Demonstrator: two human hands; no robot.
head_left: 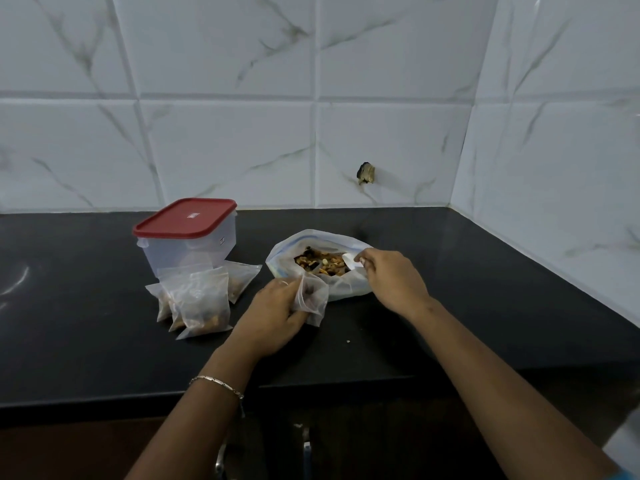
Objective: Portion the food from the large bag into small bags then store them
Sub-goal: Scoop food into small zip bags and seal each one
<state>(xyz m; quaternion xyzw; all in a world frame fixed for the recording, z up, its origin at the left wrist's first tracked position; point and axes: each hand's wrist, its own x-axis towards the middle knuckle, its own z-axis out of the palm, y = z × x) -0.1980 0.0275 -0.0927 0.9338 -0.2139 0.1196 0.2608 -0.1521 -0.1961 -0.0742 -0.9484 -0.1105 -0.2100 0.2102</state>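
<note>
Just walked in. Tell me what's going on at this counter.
A person is portioning a nut mix from the large bag into small ones. The left hand grips a small bag, a little food inside, against the large bag's front. The right hand pinches a white object at the large bag's open mouth; scoop or bag rim, I cannot tell. Several filled small bags lean against a red-lidded container, lid on, on the black counter.

Both forearms bare, reaching forward from lower frame edge. Left hand (273,306) palm down, fingers curled, gripping small bag (311,296). Right hand (391,278) farther forward, knuckles up, fingertips pinching white piece (351,262). Hands near, not touching.
</note>
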